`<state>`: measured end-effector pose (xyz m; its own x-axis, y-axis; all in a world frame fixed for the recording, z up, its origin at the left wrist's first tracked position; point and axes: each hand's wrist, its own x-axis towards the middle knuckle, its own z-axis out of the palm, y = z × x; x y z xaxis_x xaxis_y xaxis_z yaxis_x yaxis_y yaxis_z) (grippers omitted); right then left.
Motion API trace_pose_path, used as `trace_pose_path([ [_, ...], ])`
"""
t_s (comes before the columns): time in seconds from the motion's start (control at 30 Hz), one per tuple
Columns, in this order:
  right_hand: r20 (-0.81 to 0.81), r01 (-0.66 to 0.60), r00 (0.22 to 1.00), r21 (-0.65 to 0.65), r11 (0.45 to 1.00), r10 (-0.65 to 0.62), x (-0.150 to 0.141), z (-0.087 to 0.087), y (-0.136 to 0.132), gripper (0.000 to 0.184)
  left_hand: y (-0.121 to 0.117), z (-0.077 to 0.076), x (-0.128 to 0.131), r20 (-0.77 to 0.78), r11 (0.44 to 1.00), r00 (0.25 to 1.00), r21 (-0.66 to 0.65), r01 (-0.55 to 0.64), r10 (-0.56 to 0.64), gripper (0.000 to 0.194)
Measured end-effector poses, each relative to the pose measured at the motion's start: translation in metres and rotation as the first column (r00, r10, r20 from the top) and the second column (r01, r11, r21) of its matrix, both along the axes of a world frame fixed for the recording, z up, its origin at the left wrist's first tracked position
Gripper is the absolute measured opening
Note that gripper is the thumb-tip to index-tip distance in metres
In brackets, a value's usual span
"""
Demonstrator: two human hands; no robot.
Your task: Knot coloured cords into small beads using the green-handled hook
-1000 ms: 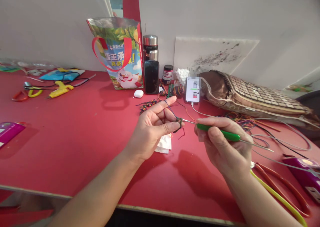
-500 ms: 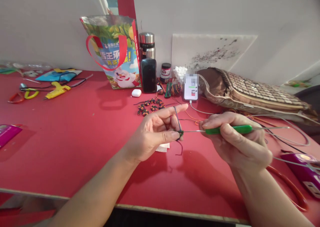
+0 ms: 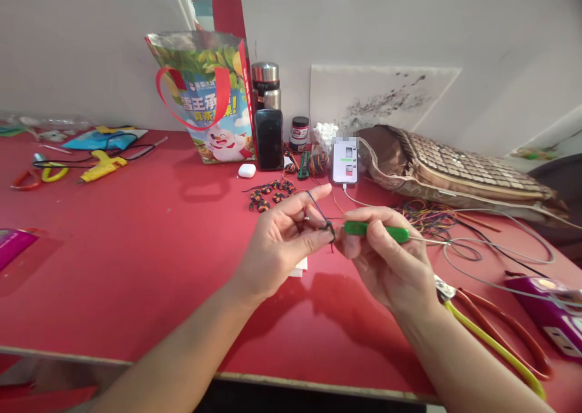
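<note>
1. Half a second ago a long stretch of bare shaft showed between the green-handled tool [image 3: 395, 234] and the small dark piece [image 3: 330, 230]; now the handle's front end sits just beside the left fingertips, and the shaft there can hardly be seen.
2. The right hand [image 3: 400, 267] has come in toward the left hand [image 3: 284, 243], uncovering the yarn tangle [image 3: 421, 216] to the right of the lit phone [image 3: 345, 163].
3. The pliers [image 3: 445, 288], to the right of the lit phone and closer to the wearer, show their head and yellow handle again; both were covered half a second ago.
4. The small dark piece is on the wearer's side of the lit phone, held up above the red table [image 3: 191, 279], and appears closer to that phone than half a second ago. Less of its loose tail hangs in sight.
5. The left thumb and fingertips pinch the piece. The index finger is stretched out and raised, with blue yarn [image 3: 317, 203] running from it down to the piece.
6. The right fingers grasp the green handle like a pen: thumb against its side, index along its top, the others curled beneath. Its rear shaft points away to the right.
7. Whether the tool's front tip is inside the piece cannot be told.
</note>
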<state>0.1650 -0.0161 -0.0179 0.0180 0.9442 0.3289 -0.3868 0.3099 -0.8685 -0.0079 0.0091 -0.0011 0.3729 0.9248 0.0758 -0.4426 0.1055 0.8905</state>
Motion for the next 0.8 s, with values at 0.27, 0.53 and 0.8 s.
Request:
trace_pose_path([
  [0.27,0.072,0.117,0.99,0.05,0.992,-0.12,-0.003,-0.01,0.0,0.021,-0.002,0.0,0.002,-0.021,0.992,0.996,0.088,-0.088,0.09,0.048],
  [0.53,0.399,0.213,0.83,0.42,0.882,-0.39,0.002,-0.014,0.001,0.031,-0.001,-0.001,0.002,-0.025,0.993,0.996,0.077,-0.089,0.091,0.049],
  [0.8,0.258,0.229,0.924,0.214,0.95,-0.281,0.006,-0.014,0.005,0.018,0.003,-0.001,0.003,-0.035,0.996,0.996,-0.033,-0.079,0.078,0.047],
])
